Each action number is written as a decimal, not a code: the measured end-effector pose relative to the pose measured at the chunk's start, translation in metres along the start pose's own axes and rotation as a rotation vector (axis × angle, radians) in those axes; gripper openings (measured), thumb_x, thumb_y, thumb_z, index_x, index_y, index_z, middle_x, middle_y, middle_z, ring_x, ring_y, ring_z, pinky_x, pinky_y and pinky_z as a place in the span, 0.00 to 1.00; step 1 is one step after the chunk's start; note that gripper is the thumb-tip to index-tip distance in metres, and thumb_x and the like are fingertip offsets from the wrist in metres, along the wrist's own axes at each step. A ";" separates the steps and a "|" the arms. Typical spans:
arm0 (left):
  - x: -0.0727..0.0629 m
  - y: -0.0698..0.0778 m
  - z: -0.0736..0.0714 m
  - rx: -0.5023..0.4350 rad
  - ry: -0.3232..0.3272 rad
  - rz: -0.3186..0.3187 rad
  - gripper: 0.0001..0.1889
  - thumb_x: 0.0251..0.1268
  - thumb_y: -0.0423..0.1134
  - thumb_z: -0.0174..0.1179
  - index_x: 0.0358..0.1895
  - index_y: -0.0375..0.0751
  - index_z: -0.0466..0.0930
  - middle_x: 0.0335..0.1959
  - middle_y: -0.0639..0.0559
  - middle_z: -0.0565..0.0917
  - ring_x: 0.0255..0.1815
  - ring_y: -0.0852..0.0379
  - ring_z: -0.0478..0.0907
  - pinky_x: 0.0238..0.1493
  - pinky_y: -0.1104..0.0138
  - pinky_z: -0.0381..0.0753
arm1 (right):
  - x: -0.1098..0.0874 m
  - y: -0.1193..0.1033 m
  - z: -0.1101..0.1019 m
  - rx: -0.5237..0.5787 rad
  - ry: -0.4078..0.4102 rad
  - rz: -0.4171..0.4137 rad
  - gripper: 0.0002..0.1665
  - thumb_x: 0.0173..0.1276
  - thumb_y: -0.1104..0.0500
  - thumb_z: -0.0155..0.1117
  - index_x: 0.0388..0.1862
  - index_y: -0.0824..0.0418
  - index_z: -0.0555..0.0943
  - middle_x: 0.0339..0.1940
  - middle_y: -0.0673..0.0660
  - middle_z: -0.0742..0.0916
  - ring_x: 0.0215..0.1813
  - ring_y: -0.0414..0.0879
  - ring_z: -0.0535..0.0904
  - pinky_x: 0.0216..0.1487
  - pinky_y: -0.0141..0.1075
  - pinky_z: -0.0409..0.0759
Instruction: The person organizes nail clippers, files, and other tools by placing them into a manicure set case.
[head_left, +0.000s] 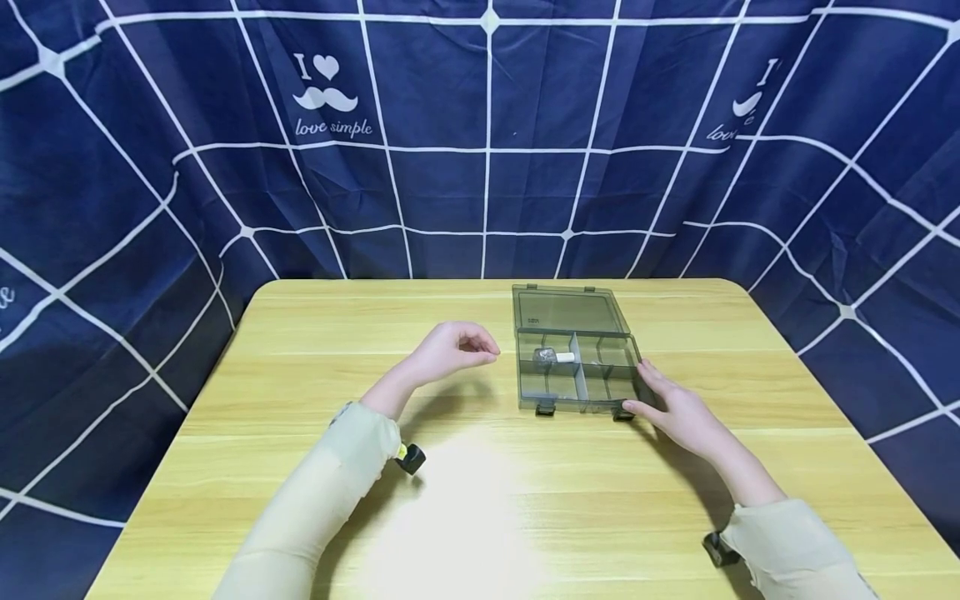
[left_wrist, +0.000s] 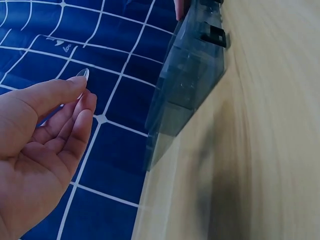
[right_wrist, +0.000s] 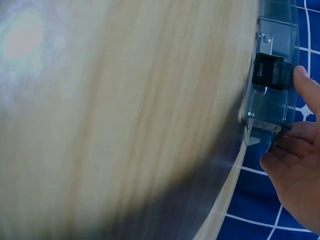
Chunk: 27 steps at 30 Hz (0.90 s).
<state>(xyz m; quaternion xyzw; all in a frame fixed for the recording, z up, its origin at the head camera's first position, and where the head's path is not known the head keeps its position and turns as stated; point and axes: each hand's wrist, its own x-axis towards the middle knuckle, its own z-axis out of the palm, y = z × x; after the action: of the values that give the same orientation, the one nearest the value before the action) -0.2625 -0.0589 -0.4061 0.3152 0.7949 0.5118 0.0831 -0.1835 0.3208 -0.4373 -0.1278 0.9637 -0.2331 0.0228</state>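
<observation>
A smoky see-through compartment box [head_left: 581, 406] lies on the table with its lid [head_left: 572, 310] folded back. In one far-left compartment rests a small item with a dark, glassy end and a white stem [head_left: 555, 356]. My right hand [head_left: 678, 417] holds the box by its near right corner, thumb at the front by the black latch [right_wrist: 272, 71], fingers along the side. Left of the box, above the table, my left hand [head_left: 453, 350] pinches a small shiny clear piece [left_wrist: 85, 74] between thumb and fingertip. Its kind is too small to tell.
The light wooden table [head_left: 337, 333] reaches back to a dark blue curtain [head_left: 427, 192] with white grid lines, which also hangs on both sides. Small black devices [head_left: 410, 458] are strapped at both wrists. Bright glare lies on the table's near middle.
</observation>
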 end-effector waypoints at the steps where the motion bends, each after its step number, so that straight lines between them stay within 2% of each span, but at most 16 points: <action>1: 0.002 0.001 0.001 0.002 -0.002 0.004 0.04 0.60 0.33 0.66 0.37 0.39 0.84 0.32 0.54 0.84 0.34 0.58 0.80 0.42 0.68 0.81 | 0.000 0.000 0.000 -0.001 0.001 0.000 0.48 0.69 0.41 0.58 0.73 0.71 0.54 0.72 0.72 0.57 0.69 0.72 0.55 0.65 0.64 0.55; 10: 0.020 0.014 0.009 -0.003 -0.022 0.049 0.04 0.60 0.31 0.65 0.37 0.36 0.84 0.33 0.54 0.85 0.33 0.59 0.80 0.42 0.69 0.81 | 0.000 -0.002 0.001 -0.001 0.006 -0.002 0.48 0.69 0.42 0.58 0.73 0.71 0.54 0.72 0.73 0.58 0.69 0.72 0.55 0.65 0.64 0.56; 17: 0.035 0.025 0.015 -0.013 -0.075 0.090 0.05 0.60 0.31 0.65 0.38 0.35 0.84 0.35 0.49 0.86 0.37 0.53 0.82 0.45 0.70 0.80 | 0.002 -0.001 0.001 -0.004 0.001 -0.003 0.48 0.69 0.42 0.58 0.73 0.71 0.54 0.73 0.72 0.57 0.69 0.72 0.55 0.66 0.63 0.55; 22: 0.045 0.030 0.023 -0.005 -0.094 0.106 0.05 0.60 0.31 0.65 0.38 0.36 0.84 0.35 0.50 0.86 0.37 0.59 0.82 0.45 0.71 0.80 | 0.002 0.000 0.001 0.001 -0.001 -0.003 0.48 0.69 0.42 0.58 0.73 0.71 0.53 0.73 0.72 0.57 0.69 0.72 0.54 0.66 0.63 0.55; 27: 0.058 0.033 0.034 -0.021 -0.114 0.124 0.06 0.60 0.31 0.65 0.39 0.33 0.83 0.36 0.50 0.86 0.36 0.63 0.81 0.45 0.73 0.79 | 0.001 0.001 0.001 0.008 -0.001 0.002 0.48 0.69 0.41 0.58 0.73 0.71 0.53 0.73 0.72 0.57 0.69 0.72 0.54 0.66 0.63 0.55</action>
<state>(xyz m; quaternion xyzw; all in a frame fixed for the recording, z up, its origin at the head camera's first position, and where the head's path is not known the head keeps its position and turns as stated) -0.2790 0.0098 -0.3825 0.3917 0.7623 0.5055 0.0996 -0.1851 0.3211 -0.4388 -0.1269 0.9629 -0.2369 0.0241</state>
